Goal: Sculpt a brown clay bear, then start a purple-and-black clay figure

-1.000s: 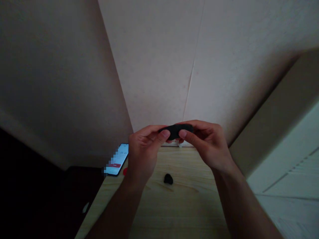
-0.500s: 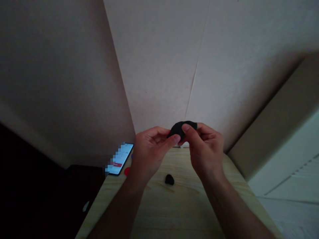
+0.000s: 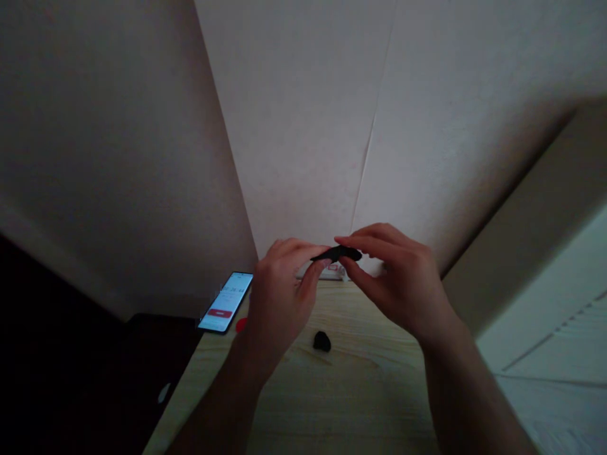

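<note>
Both hands are raised above a light wooden table [image 3: 360, 392], pinching one small black soft piece [image 3: 337, 254] between them. My left hand [image 3: 279, 297] grips its left end with thumb and fingertips. My right hand [image 3: 398, 278] holds the right end, fingers stretched over the top and thumb beneath. The piece looks flattened and thin. A smaller black lump [image 3: 322, 341] lies on the table below the hands.
A lit phone [image 3: 226, 309] lies at the table's left edge, with a small red thing [image 3: 241, 325] beside it. A white item with red marks [image 3: 332, 270] sits at the wall behind the hands. Walls close in behind and left; a dark area lies at the left.
The black piece went from a long bar to a bunched lump, and now is pressed flat and thin. My right hand shifted right and spread its fingers over it.
</note>
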{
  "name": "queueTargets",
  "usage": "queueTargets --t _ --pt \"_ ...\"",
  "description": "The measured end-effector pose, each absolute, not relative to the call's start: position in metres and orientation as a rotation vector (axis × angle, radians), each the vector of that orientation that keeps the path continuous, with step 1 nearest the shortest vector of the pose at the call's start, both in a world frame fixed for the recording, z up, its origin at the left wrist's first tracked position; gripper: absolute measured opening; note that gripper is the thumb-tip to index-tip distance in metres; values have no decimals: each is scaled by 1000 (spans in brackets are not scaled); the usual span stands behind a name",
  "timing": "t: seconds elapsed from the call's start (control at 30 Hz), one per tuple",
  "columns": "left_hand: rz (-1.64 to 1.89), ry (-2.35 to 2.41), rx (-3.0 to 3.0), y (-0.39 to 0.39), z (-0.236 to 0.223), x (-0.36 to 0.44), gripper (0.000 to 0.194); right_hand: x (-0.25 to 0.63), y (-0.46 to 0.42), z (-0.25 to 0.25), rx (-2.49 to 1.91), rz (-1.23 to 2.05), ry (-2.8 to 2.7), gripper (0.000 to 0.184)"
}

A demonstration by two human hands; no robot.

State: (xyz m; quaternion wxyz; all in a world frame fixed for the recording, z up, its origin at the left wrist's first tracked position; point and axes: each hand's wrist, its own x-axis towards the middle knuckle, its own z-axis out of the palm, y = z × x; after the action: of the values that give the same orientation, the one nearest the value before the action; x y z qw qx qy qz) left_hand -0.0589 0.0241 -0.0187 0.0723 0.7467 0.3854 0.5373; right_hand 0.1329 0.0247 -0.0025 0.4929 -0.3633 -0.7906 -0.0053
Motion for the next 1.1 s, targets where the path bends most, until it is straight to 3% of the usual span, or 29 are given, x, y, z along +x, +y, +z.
queueTargets --t 0.13,0.43,0.63,0.77,0.9,1.1 --pt "1526 1298 2508 22 -18 -59 18 139 19 3 -945 -91 -2117 16" --pt "943 1450 2759 16 -18 -60 18 129 27 -8 -1206 111 -2303 16" --pt "1214 1335 2465 26 -21 -64 15 135 29 -5 -1096 223 -2221 13" --pt "1329 1126 1970 31 -18 -64 11 140 31 -4 -957 568 -1995 9" --pt "1340 895 1555 32 -18 -63 8 134 37 -7 -756 874 -1714 19" --pt "1569 758 1168 39 -29 -51 17 112 40 -11 -699 959 -1437 35"
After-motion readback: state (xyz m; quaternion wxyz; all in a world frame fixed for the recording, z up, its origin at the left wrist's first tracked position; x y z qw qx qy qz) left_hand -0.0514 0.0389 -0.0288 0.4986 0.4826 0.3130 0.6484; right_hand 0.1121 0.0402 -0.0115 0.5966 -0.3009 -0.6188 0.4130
